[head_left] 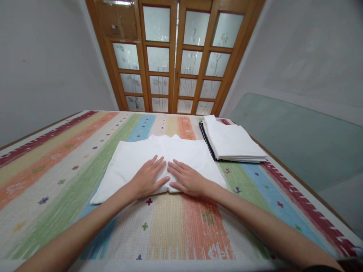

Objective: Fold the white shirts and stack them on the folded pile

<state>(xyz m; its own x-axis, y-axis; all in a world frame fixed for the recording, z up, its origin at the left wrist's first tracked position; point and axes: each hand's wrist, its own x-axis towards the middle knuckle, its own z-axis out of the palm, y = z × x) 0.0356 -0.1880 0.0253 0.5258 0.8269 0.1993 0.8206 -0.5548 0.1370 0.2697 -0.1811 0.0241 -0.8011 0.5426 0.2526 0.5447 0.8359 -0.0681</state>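
A white folded cloth lies flat in the middle of the table. My left hand rests palm down on its near edge, fingers stretched out and together. My right hand lies flat beside it on the same cloth, fingers extended toward the left hand. The fingertips of both hands almost meet at the cloth's centre. Neither hand grips anything.
A stack of folded white cloths sits at the back right, on something dark-edged. The table wears a striped, multicoloured tablecloth. Wooden doors with frosted glass panes stand behind. A pale green glass panel leans at the right.
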